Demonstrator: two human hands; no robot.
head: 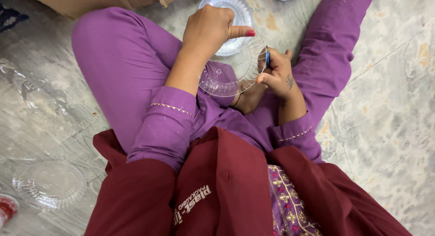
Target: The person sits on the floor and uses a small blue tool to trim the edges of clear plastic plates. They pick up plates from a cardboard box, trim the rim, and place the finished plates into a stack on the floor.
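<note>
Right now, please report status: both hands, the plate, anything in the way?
Left hand grips clear plastic plate at its upper rim. Right hand pinches the right edge, small blue item in the fingers. Second clear dish lies just behind, on the floor.

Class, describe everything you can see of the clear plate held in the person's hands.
The clear plate looks like thin transparent plastic, round, with a ribbed, fluted rim and a smoother centre. It is held tilted above the lap. The left hand grips its upper edge, thumb stretched across the face; the right hand pinches its right rim, with something small and blue there. A second clear dish lies on the floor behind it.
</note>
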